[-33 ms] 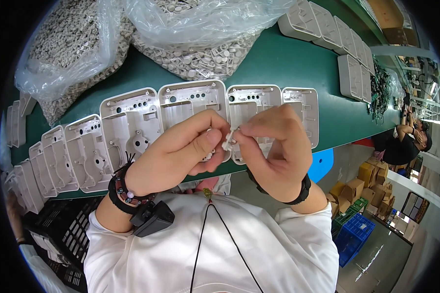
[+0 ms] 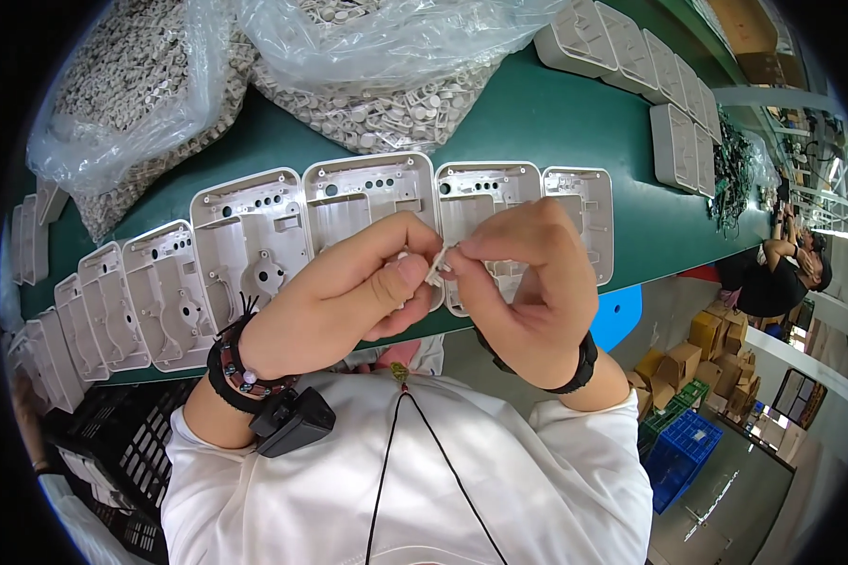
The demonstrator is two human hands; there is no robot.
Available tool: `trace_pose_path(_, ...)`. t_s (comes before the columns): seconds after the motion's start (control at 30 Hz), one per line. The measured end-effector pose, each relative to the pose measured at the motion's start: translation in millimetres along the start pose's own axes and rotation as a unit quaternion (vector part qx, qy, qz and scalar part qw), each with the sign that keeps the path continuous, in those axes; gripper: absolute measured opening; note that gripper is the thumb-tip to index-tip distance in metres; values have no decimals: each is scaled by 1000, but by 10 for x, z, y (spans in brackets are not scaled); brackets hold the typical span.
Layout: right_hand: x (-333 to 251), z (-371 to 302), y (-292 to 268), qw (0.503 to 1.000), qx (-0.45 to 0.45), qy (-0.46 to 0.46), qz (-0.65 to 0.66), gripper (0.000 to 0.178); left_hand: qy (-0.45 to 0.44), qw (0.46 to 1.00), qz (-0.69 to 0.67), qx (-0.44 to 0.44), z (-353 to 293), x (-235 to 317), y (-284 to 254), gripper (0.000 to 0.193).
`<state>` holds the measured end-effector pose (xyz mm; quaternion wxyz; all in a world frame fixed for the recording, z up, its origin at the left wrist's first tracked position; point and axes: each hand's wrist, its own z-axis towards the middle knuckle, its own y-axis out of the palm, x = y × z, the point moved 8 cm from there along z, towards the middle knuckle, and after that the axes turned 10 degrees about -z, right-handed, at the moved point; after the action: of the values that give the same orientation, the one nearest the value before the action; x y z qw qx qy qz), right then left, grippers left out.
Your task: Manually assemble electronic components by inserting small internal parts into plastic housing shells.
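Note:
My left hand (image 2: 363,282) is curled closed around small white plastic parts (image 2: 403,256), mostly hidden by the fingers. Thumb and forefinger of my right hand (image 2: 532,282) pinch one small white plastic part (image 2: 436,267) right beside the left fingertips. Its exact shape is too small to make out. Both hands hover over the near edge of a row of light grey plastic housings (image 2: 252,240). These lie with their hollow sides up, showing round holes, ribs and posts. The hands partly cover the middle housings (image 2: 372,174).
Two clear plastic bags (image 2: 377,104) (image 2: 141,104) full of small white parts rest on the green table (image 2: 537,113). More housings (image 2: 622,47) and dark cables (image 2: 733,184) sit at the far right. A black crate (image 2: 127,443) stands lower left; another person (image 2: 791,264) is off to the right.
The small white part has tilted slightly between the fingertips. Both hands keep almost the same place.

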<state>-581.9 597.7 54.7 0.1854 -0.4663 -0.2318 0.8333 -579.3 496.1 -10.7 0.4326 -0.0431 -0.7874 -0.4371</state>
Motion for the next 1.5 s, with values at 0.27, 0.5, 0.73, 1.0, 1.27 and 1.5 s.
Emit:
trace_pose_path(0.27,-118,-39,57,983,-72,-123,-115,26,-30,999,-3,19,-43,-16,-10,36)
trace_pose_path(0.5,-381,-56,70,925,-81,-195,-315,22,-57,995,65,46,-32,-34,-53,33)
trace_pose_path(0.73,-34,434,-354,900,-113,-172,-385,16,9,997,52,64,-155,71,-106,21)
trace_pose_path(1.0,614,251,76,862,-276,-202,-374,13,82,975,-96,182,-336,248,-393,13)
trace_pose_path(1.27,712,257,287,822,-332,-234,-399,8,60,989,3,137,-356,261,-366,12)
trace_pose_path(1.5,718,207,245,814,-358,-233,-393,10,28,990,21,138,-330,295,-303,9)
